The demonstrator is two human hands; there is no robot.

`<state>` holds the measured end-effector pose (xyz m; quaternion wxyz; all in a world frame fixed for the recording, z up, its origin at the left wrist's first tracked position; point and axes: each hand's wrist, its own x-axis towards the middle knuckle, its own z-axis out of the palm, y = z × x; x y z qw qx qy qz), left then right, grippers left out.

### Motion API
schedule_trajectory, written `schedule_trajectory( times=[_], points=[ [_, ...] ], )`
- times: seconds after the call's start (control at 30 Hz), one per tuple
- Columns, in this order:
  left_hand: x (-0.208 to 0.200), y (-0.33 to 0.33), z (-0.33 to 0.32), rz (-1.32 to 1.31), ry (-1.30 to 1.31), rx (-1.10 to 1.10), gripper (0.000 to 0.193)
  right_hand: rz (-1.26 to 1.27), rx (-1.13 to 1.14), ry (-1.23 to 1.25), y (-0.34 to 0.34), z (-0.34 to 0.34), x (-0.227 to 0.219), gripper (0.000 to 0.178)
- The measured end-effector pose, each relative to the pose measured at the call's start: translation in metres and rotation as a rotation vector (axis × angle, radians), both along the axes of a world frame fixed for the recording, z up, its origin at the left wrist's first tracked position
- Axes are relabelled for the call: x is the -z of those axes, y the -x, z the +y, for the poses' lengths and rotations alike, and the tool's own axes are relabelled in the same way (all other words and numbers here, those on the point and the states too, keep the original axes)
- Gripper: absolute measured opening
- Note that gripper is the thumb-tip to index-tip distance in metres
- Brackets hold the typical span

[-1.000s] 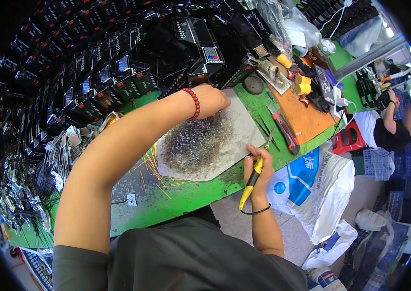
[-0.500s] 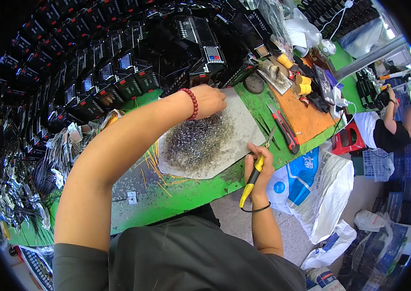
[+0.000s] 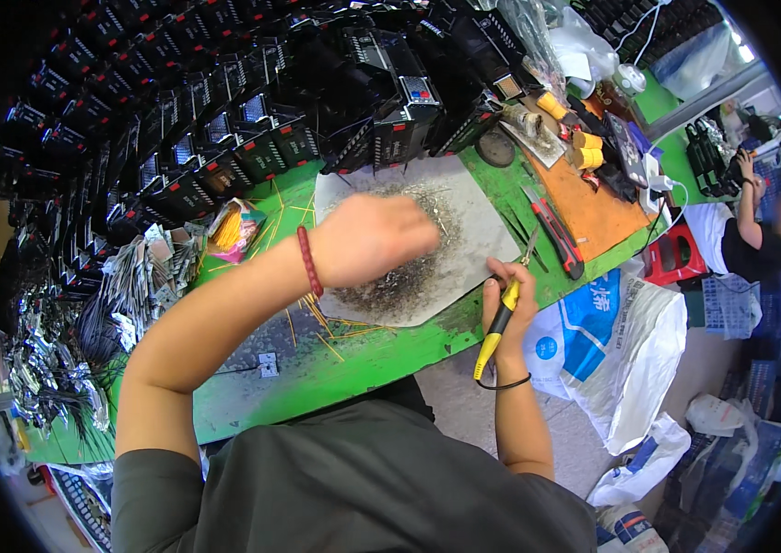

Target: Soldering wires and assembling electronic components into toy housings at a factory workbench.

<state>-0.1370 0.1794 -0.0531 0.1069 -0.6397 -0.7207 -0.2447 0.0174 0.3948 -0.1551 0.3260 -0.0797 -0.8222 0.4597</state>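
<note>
My right hand grips a yellow-and-black soldering iron, its thin metal end pointing up and away. A black cord loops from its lower end across my wrist. My left hand, with a red bead bracelet, hangs over a pile of tiny dark and shiny parts and hides some of it. Its fingers are smeared by motion, so whether they hold anything is unclear. Beneath the pile lies a whitish sheet on the green table.
Black housings stand in rows along the back. A red-and-black utility knife lies right of the sheet, beside an orange board with yellow spools. Silvery leaf-like parts crowd the left. A person sits far right.
My left hand has come back from the sheet's far edge, nearer to me and slightly left, over the pile. The right hand still holds the iron. The whole view has shifted slightly.
</note>
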Motion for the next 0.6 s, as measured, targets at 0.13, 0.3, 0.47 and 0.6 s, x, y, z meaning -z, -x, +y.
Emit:
schedule_trajectory(
  times=[0.13,0.3,0.47,0.6],
  points=[
    [0.036,-0.014,-0.010,0.180,0.195,0.098,0.008,-0.043,0.012,-0.025,-0.002,-0.001,-0.004,0.027],
    [0.053,-0.016,-0.008,0.164,0.215,-0.015,0.007,-0.062,0.009,-0.021,0.000,-0.004,-0.005,0.028],
    [0.039,-0.022,-0.020,-0.083,0.102,-0.188,0.014,-0.044,-0.008,-0.007,-0.002,-0.001,-0.003,0.028],
    [0.038,-0.056,-0.028,-0.232,0.362,-0.219,0.070,0.018,-0.005,-0.010,0.001,0.002,0.003,0.029]
  ],
)
